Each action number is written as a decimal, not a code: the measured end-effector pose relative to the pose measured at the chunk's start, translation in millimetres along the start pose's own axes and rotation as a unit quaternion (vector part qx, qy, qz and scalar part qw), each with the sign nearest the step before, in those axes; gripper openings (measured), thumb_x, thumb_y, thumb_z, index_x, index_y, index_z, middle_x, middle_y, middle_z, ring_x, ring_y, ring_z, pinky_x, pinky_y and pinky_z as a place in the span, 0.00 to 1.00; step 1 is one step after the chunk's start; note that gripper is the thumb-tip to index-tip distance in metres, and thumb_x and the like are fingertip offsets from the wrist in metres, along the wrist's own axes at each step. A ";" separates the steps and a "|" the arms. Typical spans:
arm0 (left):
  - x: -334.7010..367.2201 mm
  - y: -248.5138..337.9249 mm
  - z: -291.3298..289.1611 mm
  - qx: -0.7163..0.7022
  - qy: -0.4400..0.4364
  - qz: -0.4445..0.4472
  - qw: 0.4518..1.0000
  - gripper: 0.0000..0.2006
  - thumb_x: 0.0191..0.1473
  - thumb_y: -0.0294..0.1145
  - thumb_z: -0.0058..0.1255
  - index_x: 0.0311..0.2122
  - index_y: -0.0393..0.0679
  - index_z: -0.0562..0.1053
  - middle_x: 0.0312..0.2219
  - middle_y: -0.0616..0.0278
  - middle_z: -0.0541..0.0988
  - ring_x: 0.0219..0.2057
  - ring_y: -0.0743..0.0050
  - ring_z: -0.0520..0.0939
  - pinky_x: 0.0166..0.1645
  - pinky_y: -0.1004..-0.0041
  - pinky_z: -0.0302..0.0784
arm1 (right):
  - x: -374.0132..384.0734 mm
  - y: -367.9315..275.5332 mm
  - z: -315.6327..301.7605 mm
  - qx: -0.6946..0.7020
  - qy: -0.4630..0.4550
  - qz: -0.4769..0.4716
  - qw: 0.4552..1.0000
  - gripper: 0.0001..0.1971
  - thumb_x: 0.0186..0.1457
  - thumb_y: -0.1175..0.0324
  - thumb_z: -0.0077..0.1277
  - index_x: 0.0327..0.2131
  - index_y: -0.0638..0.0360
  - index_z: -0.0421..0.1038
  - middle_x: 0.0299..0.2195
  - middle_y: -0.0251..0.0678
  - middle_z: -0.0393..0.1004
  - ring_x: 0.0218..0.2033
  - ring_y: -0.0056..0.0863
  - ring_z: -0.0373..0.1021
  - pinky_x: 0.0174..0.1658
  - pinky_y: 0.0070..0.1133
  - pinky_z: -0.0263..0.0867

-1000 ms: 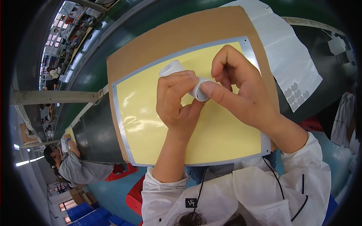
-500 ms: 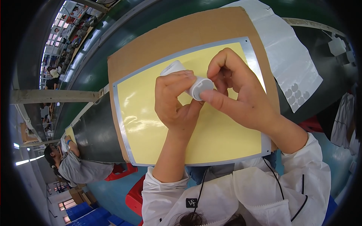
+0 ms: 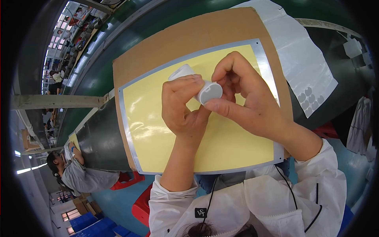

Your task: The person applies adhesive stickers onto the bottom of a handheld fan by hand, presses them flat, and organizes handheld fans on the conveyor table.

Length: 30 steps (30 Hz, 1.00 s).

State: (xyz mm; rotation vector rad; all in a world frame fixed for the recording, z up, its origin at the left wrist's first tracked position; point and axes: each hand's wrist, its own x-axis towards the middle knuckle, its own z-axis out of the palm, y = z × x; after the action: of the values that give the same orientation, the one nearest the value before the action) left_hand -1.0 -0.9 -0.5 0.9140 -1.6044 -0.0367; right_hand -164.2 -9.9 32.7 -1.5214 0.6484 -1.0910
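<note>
A white plastic cylinder point(image 3: 210, 94) with a flat grey round end is held over the yellow sheet point(image 3: 158, 130). My left hand point(image 3: 179, 102) is closed around its middle, and its grey end tilts up and to the right. My right hand point(image 3: 252, 104) reaches that end with curled fingers. Its thumb touches the lower rim and its index fingertip is at the upper rim. The other right fingers are partly hidden behind the thumb and palm.
Brown cardboard point(image 3: 158, 47) lies under the yellow sheet. White backing paper point(image 3: 300, 51) with several grey round stickers point(image 3: 311, 100) lies at the right. Beneath runs a dark conveyor belt point(image 3: 100, 138). A co-worker point(image 3: 81, 173) sits at the far left near a red stool point(image 3: 128, 180).
My right thumb has slid from the grey end's face down to its lower rim, uncovering the face. The right index finger has moved slightly left to the upper rim. My left hand stays nearly still.
</note>
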 end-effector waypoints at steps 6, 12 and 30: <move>0.0 0.6 0.4 0.007 0.000 0.005 1.000 0.20 0.37 0.24 0.70 0.38 0.44 0.74 0.33 0.60 0.78 0.37 0.61 0.81 0.41 0.68 0.79 | 0.0 2.5 5.1 0.030 0.026 -0.001 0.999 0.16 0.52 0.71 0.59 0.38 0.57 0.60 0.30 0.28 0.57 0.25 0.15 0.53 0.29 0.15 0.54; -1.1 0.4 1.2 0.013 0.009 0.012 1.000 0.18 0.38 0.23 0.69 0.37 0.42 0.75 0.33 0.59 0.78 0.37 0.60 0.82 0.42 0.68 0.79 | 0.5 4.8 7.2 0.039 0.020 -0.001 0.999 0.15 0.53 0.70 0.59 0.37 0.57 0.61 0.29 0.27 0.57 0.25 0.15 0.53 0.28 0.15 0.53; -5.9 -2.5 -2.2 0.024 0.022 0.016 0.999 0.21 0.34 0.20 0.71 0.37 0.42 0.75 0.34 0.60 0.78 0.37 0.59 0.81 0.41 0.68 0.78 | -4.4 4.2 8.1 -0.068 0.049 -0.074 0.994 0.16 0.53 0.72 0.59 0.43 0.58 0.64 0.33 0.30 0.64 0.32 0.17 0.62 0.33 0.14 0.60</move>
State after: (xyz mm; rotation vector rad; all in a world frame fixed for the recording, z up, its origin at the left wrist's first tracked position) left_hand 1.9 1.8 -5.9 0.9202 -1.5833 0.0440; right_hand -158.2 -3.5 27.6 -1.6603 0.6983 -1.2619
